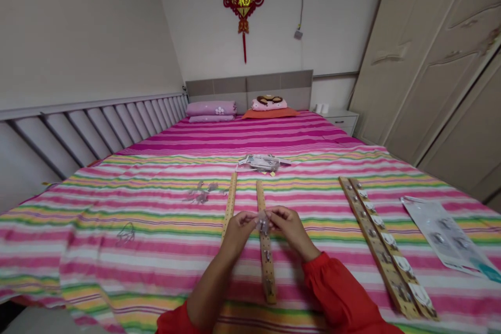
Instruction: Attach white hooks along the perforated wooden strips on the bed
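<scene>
A home bedroom, shown by headboard (pixel 279 81), pillows (pixel 211 108), wardrobe (pixel 430 57).

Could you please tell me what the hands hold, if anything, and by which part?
A small clear packet, pinched near its upper end, with the left hand and right hand at opposite sides. Its contents are unclear.

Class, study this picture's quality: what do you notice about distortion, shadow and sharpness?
Head view: the wardrobe leans sharply outward, apparently wide-lens distortion; head view: light is soft and dim, with the sheet darker beside the right sleeve; head view: the small piece between the fingers is too soft to make out.
</scene>
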### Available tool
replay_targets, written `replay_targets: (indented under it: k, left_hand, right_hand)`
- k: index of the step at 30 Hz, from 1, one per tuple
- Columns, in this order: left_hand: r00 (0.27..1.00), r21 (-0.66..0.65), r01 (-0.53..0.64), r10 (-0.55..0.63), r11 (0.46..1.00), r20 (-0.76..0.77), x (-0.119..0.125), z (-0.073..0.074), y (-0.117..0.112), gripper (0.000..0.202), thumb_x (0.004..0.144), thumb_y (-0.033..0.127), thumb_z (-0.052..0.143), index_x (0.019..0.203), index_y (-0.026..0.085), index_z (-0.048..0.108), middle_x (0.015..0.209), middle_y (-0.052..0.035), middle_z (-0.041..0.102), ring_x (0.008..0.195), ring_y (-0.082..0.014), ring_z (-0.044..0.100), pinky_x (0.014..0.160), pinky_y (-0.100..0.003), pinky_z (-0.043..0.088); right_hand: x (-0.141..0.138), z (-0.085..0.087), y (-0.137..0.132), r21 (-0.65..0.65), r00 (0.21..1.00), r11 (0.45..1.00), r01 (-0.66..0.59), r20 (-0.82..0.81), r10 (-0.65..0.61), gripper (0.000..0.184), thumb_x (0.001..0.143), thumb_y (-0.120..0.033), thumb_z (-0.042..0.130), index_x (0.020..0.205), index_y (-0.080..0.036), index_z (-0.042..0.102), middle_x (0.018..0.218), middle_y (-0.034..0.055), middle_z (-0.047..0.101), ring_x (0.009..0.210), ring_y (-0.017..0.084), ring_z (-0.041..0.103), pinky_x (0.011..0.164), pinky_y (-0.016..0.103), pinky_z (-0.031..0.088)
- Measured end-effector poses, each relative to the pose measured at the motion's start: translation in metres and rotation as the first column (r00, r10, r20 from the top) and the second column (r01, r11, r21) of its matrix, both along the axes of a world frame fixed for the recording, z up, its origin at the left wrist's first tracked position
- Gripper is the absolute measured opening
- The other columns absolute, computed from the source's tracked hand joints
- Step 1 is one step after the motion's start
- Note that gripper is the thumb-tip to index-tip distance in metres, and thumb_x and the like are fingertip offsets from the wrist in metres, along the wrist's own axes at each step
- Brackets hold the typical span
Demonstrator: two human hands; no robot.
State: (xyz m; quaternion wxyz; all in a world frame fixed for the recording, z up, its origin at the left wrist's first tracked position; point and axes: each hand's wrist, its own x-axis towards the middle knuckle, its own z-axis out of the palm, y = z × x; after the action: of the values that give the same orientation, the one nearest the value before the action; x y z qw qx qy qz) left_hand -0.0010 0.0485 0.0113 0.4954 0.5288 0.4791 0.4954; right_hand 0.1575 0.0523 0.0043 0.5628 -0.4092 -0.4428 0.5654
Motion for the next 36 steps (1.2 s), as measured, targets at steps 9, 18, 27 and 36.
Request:
replay_targets:
  k: [9, 18, 27, 36]
  left_hand:
    - [0.991, -0.138, -0.057, 0.073, 0.989, 0.115, 0.016, -0.009, 0.035, 0.028, 0.054, 0.037, 0.075, 0.067, 0.014, 0.066, 0.055, 0.0003, 0.062, 0.056, -0.012, 0.056, 0.06, -0.025, 0.044]
    - [0.991, -0.177, -0.109, 0.121, 0.978, 0.057, 0.02, -0.033, 0.059, 0.014, 0.055, 0.025, 0.069, 0.062, 0.015, 0.062, 0.056, 0.0003, 0.063, 0.056, -0.0121, 0.057, 0.061, -0.025, 0.044]
    - [0.985, -0.176, -0.171, 0.168, 0.969, -0.034, 0.023, -0.045, 0.067, 0.005, 0.057, 0.016, 0.063, 0.054, 0.018, 0.059, 0.047, 0.0039, 0.057, 0.05, -0.0115, 0.053, 0.056, -0.024, 0.042]
    - [0.981, -0.168, -0.176, 0.159, 0.97, -0.111, 0.024, -0.058, 0.072, 0.005, 0.056, 0.016, 0.06, 0.051, 0.017, 0.059, 0.047, 0.0029, 0.057, 0.05, -0.0117, 0.052, 0.054, -0.023, 0.04]
  right_hand:
    - [0.004, -0.006, 0.029, -0.052, 0.998, 0.997, 0.06, -0.018, -0.061, 0.028, 0.054, -0.038, 0.08, 0.066, -0.015, 0.07, 0.049, -0.0018, 0.061, 0.044, 0.009, 0.051, 0.043, 0.021, 0.04]
    - [0.0, -0.032, 0.055, -0.073, 0.997, 0.994, 0.078, 0.011, -0.078, 0.026, 0.052, -0.037, 0.078, 0.056, -0.015, 0.065, 0.039, -0.0036, 0.055, 0.037, 0.008, 0.045, 0.038, 0.02, 0.035]
    - [-0.005, -0.058, 0.062, -0.1, 0.991, 0.986, 0.135, 0.014, -0.134, 0.02, 0.055, -0.033, 0.074, 0.058, -0.015, 0.065, 0.042, -0.0032, 0.057, 0.038, 0.008, 0.047, 0.039, 0.02, 0.036]
    - [-0.005, -0.062, 0.064, -0.106, 0.988, 0.982, 0.157, 0.017, -0.156, 0.019, 0.055, -0.031, 0.074, 0.058, -0.016, 0.064, 0.043, -0.0041, 0.057, 0.038, 0.008, 0.046, 0.039, 0.02, 0.035]
